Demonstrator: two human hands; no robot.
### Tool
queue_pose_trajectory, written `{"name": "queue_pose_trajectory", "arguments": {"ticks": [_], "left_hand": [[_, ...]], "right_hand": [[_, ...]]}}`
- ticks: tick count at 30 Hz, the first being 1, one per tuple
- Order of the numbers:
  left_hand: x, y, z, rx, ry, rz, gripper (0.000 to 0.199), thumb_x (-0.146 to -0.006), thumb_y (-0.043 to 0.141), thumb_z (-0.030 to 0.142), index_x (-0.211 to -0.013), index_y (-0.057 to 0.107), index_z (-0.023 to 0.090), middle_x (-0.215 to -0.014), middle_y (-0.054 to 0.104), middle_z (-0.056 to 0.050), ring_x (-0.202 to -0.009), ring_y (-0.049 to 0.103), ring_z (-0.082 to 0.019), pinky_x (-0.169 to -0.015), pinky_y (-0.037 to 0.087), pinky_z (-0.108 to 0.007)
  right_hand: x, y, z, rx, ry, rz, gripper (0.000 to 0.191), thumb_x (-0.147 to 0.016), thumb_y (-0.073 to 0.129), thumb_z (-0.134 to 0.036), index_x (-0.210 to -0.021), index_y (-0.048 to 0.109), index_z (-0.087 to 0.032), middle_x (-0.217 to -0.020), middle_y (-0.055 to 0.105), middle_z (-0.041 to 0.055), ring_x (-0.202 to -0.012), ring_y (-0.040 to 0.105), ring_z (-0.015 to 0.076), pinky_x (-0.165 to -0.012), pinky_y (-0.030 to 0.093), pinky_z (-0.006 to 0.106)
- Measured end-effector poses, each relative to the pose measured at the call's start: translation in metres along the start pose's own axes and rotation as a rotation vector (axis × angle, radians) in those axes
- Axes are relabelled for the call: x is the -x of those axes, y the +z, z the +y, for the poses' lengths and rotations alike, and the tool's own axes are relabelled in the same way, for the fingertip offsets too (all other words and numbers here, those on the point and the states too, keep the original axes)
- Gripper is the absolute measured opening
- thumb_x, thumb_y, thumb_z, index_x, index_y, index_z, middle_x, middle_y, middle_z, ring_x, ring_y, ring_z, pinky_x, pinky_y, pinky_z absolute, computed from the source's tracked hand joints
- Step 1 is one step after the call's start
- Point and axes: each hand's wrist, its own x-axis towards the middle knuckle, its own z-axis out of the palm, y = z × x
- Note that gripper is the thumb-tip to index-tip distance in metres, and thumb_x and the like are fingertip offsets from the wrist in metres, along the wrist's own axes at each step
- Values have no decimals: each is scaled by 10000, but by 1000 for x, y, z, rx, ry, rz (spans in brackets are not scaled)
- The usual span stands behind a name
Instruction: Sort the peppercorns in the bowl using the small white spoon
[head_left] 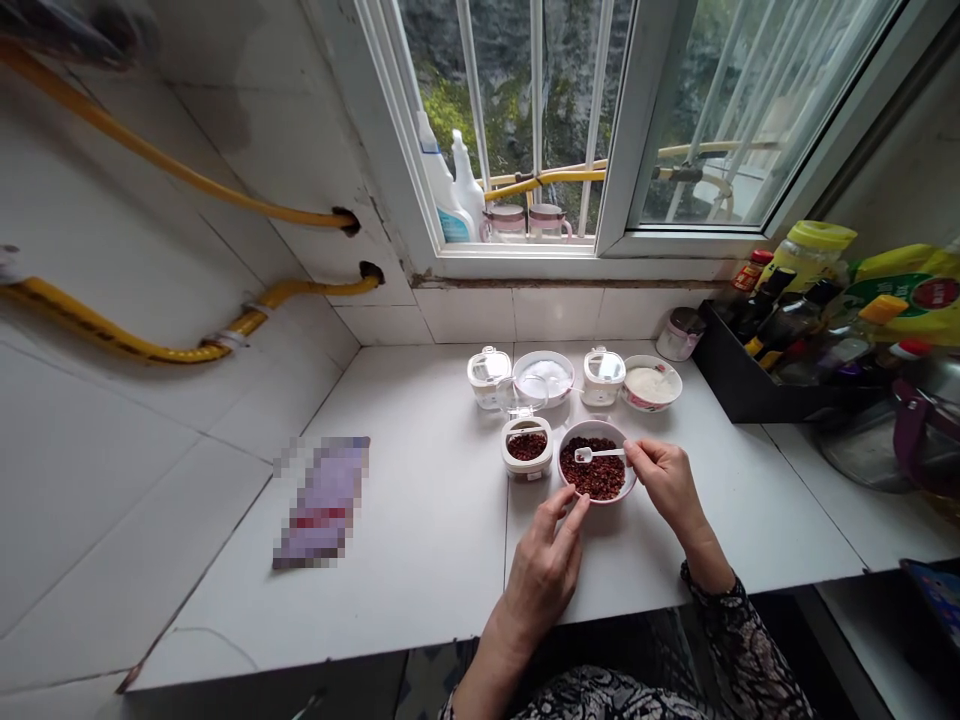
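My right hand [667, 487] pinches the handle of a small white measuring spoon [598, 454], held level over a bowl [564, 489] of dark red, peppercorn-like grains. A few grains show in the spoon's scoop. At the near rim of that bowl, the fingertips of my left hand [546, 558] grip the edge; part of this hold is hidden. Just left of the bowl stands a white-rimmed seasoning jar [527, 467], its clear lid [529, 392] raised, with the same red grains inside.
Behind are two lidded jars [490, 378] [603, 377], a bowl of white granules [545, 402] and a bowl of pale powder [652, 403]. A black bottle box [739, 402] and a metal pot [862, 445] flank the right side. A blurred purple packet [326, 505] lies left.
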Motion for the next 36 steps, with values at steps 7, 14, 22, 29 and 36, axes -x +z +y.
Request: {"name": "queue_pose_trajectory", "arguments": {"ticks": [7,14,22,29,36], "left_hand": [[1,0,-1,-13,5,3,596,-929,445,-22,-1490,454,180,-1323,560,-165,-1241,611,-230,-976,614,-333],[1,0,-2,-13,6,-6,609,-923,411,-11,-1494,442,199,-1312,580,-163,-1207,639,-232,-935,630,-343],[-1,-1,1,-22,2,-5,592,-925,427,-21,-1481,458,178,-1319,567,-168,-1247,613,-233,-971,617,-340],[1,0,-1,-7,3,-2,622,-942,447,-10,-1524,417,205,-1331,566,-155,-1241,617,-224,-969,617,-323],[2,1,-1,-12,-2,6,635,-937,434,-13,-1529,413,215,-1335,573,-154,-1221,632,-224,-951,625,-329]], "right_hand": [[-1,2,-18,-187,-24,7,479,-900,552,-520,-539,474,-215,-486,391,-42,-471,350,111,-458,295,252],[3,32,-51,94,-521,76,393,-1032,459,-297,-658,539,-203,-581,545,-11,-530,471,118,-554,346,251],[6,27,-38,274,-673,154,387,-1054,438,-254,-696,573,-197,-592,603,8,-523,503,125,-577,349,259],[5,-2,-13,319,-301,90,445,-996,461,-376,-585,499,-212,-495,517,-9,-464,428,117,-509,308,249],[3,18,-13,330,-203,21,446,-951,458,-414,-557,521,-215,-490,547,21,-473,438,135,-514,270,274]]}}
